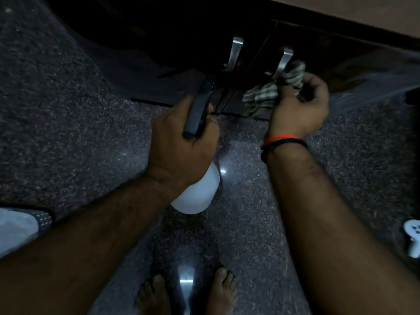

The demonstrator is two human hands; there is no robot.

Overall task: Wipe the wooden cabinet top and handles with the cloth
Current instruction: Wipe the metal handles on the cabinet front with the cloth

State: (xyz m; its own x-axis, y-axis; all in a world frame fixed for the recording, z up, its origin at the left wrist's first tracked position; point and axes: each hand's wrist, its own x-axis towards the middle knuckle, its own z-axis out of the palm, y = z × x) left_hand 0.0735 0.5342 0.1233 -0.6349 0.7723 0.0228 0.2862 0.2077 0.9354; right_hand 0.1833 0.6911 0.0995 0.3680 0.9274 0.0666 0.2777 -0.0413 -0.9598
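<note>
Carpet (56, 110) of dark speckled pile fills your nine o'clock side, and a pale sleeve edge (20, 230) shows at eight o'clock. Your left hand (181, 144), near the middle, is clenched around the black trigger head of a white spray bottle (197, 192); the bottle's body hangs below your fist and the nozzle points toward twelve o'clock, at the cabinet doors. At twelve o'clock the dark wooden cabinet (341, 46) runs across, its paler top edge slanting toward one o'clock. Two metal handles sit side by side on its doors: the left handle (234, 53) is bare, the right handle (284, 61) has the cloth against it. Your right hand (300, 103), at one o'clock, grasps the checked cloth (268, 94), bunched and pressed up to the lower end of that right handle. Orange and black bands (281, 142) circle your right wrist. Your bare feet (186, 294) stand on polished speckled floor (245, 223) at six o'clock. A white controller (412, 237) lies at four o'clock.
</note>
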